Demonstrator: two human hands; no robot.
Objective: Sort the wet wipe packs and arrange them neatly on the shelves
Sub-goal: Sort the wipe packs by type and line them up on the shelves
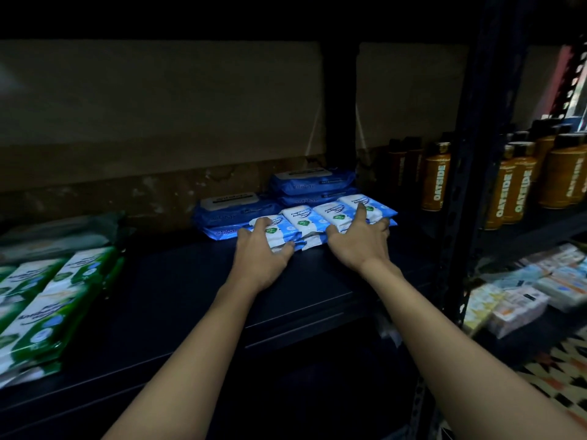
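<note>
Several small blue-and-white wet wipe packs (305,219) lie in a row on the dark shelf (178,290), stacked on more of the same. My left hand (263,249) grips the leftmost small pack (279,231), fingers over its top and thumb at its near edge. My right hand (360,238) rests on the right end of the row, index finger stretched over the rightmost pack (370,204). Behind them stand larger dark blue wipe packs (313,182), stacked. Green-and-white wipe packs (47,300) lie at the shelf's left.
A dark upright shelf post (470,173) stands right of the row. Orange bottles (514,182) fill the neighbouring shelf at right. Below them lie several pale boxed packs (524,300). A patterned floor (559,379) shows at bottom right. A brown wall backs the shelf.
</note>
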